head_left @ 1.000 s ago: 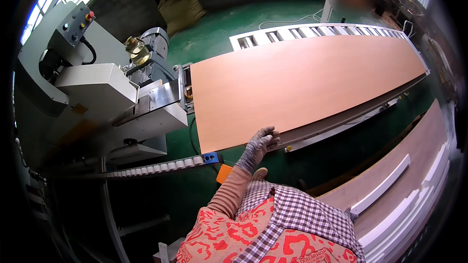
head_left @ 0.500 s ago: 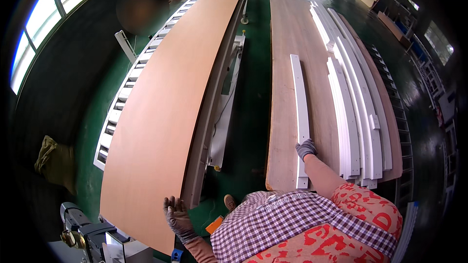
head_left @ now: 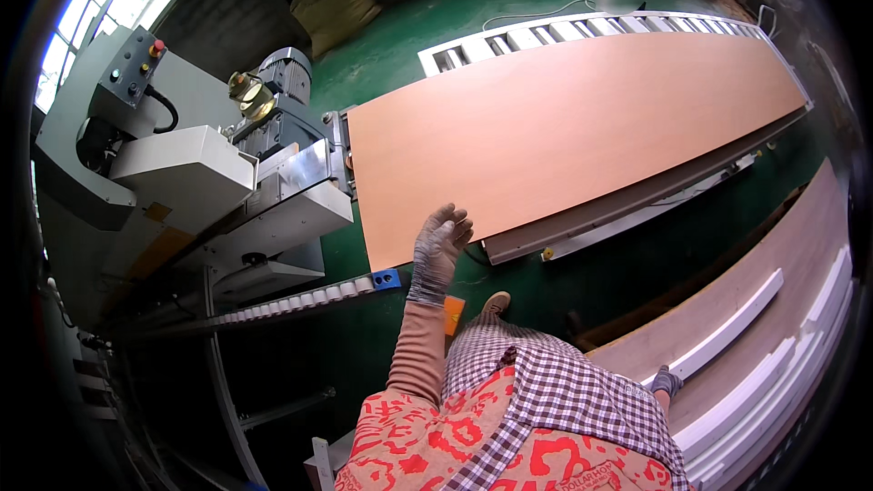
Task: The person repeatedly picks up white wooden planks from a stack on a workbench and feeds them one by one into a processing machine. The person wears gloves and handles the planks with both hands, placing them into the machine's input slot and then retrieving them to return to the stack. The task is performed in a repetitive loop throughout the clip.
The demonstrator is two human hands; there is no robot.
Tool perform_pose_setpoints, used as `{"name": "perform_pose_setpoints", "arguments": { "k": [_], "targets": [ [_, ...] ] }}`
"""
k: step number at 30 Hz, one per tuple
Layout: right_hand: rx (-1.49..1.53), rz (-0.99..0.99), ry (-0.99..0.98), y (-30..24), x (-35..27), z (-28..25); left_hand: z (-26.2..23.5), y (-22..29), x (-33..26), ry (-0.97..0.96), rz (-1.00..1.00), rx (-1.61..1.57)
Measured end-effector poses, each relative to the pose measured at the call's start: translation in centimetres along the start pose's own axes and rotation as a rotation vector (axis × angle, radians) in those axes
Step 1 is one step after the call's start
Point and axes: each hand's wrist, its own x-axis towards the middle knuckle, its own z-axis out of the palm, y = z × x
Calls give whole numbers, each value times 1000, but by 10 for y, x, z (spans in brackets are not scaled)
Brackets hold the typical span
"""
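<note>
A long orange-brown panel [head_left: 564, 136] lies flat on a white roller conveyor [head_left: 564, 32], one end against a grey machine [head_left: 182, 173]. My left hand [head_left: 439, 250], in a grey glove, hovers at the panel's near corner with its fingers spread and nothing in it. My right hand [head_left: 667, 380], also gloved, is low at the right by the end of a white strip [head_left: 727, 327], which lies on a second brown board [head_left: 773, 282]. Its grip is too small to make out.
The machine carries a motor [head_left: 282, 82] and a control box [head_left: 127, 68] with buttons. A rail of small rollers [head_left: 300, 298] runs below it. More white strips [head_left: 791, 400] are stacked at the far right. A sack [head_left: 332, 0] sits on the green floor [head_left: 637, 255].
The view has swung from looking along both boards back toward the machine. My left hand is near the panel's corner as before; my right hand stays by the white strip.
</note>
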Motion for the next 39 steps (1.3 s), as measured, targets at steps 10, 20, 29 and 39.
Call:
{"name": "perform_pose_setpoints", "arguments": {
  "k": [10,20,29,39],
  "targets": [
    [-114,149,-43,-11,40,3,-69,112,19,260,252,304],
    [-119,-186,180,-119,-124,-23,-161,256,98,552,458,2055],
    [107,-436,304,-152,-149,-9,-212,335,185,279,-96,2289],
    [343,-438,328,-151,-183,-43,-248,283,269,-116,-93,2042]
  ]
}}
